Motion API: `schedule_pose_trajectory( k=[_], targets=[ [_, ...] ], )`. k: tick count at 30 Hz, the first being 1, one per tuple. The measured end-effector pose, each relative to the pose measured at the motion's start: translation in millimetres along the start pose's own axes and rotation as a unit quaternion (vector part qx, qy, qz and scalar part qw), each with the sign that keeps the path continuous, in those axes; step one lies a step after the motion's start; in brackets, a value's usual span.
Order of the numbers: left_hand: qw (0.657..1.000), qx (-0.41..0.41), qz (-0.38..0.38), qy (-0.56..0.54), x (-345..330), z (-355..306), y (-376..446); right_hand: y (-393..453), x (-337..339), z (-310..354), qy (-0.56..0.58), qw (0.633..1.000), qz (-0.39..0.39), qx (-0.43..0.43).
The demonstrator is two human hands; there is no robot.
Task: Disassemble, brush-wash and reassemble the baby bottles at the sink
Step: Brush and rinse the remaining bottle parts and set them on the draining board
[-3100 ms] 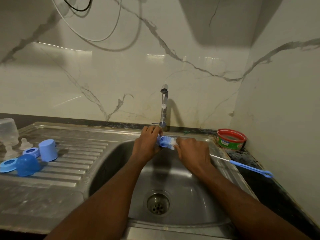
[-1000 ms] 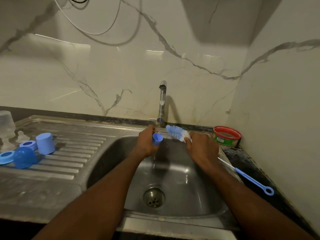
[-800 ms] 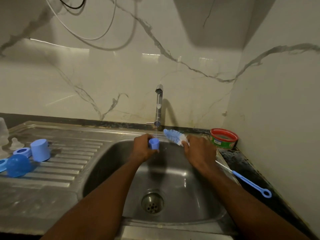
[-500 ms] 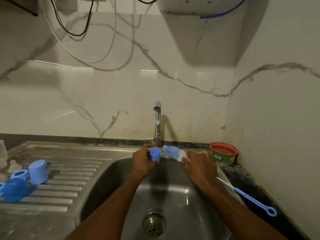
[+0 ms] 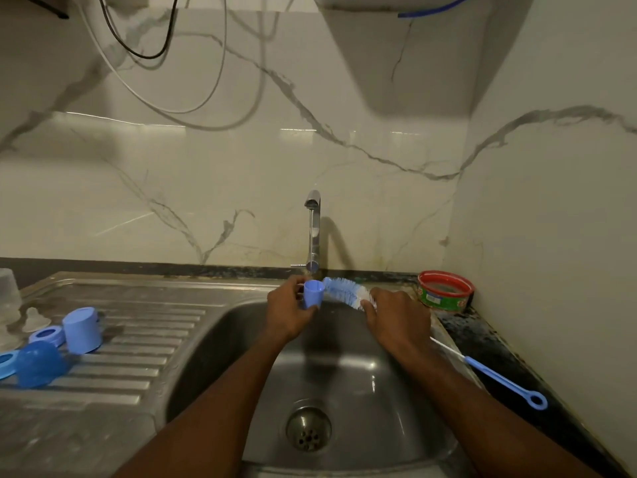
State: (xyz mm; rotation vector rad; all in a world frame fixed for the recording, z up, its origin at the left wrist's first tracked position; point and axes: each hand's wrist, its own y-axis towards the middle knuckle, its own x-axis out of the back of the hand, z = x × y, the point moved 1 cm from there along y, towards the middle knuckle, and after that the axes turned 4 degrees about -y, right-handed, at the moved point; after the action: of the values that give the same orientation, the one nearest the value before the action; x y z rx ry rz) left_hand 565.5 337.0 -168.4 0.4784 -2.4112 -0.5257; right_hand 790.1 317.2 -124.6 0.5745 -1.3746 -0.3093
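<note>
My left hand (image 5: 287,313) grips a small blue bottle cap (image 5: 313,294) over the sink basin (image 5: 396,391), right under the tap (image 5: 313,232), its opening turned up. My right hand (image 5: 396,319) holds the bottle brush (image 5: 344,292) near its blue and white bristle head, which lies just right of the cap. The brush's blue handle (image 5: 499,379) sticks out behind my wrist over the right counter. On the draining board at left lie a larger blue cap (image 5: 82,329), a blue dome cover (image 5: 39,363), two blue rings (image 5: 46,335), a clear teat (image 5: 32,319) and a clear bottle (image 5: 8,294).
A red-rimmed green tub (image 5: 444,289) stands at the back right corner by the wall. The drain (image 5: 308,429) lies in the middle of the basin. Cables hang on the marble wall above. The dark counter (image 5: 499,350) runs along the right.
The brush head has come out of the cap and now sits beside it. The cap has turned its opening upward under the tap. My head has tilted up.
</note>
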Motion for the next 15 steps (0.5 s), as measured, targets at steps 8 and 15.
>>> schedule_pose_trajectory(
  k=[8, 15],
  targets=[
    [1.0, 0.0, 0.019, 0.019, 4.7, -3.6, -1.7, -0.6, 2.1, 0.6, -0.002, 1.0, 0.003, 0.0],
    [1.0, -0.012, 0.014, 0.01, 1.4, 0.0, 1.1, -1.6, 5.0, 0.8, -0.003, 1.0, 0.003, 0.004]
  ],
)
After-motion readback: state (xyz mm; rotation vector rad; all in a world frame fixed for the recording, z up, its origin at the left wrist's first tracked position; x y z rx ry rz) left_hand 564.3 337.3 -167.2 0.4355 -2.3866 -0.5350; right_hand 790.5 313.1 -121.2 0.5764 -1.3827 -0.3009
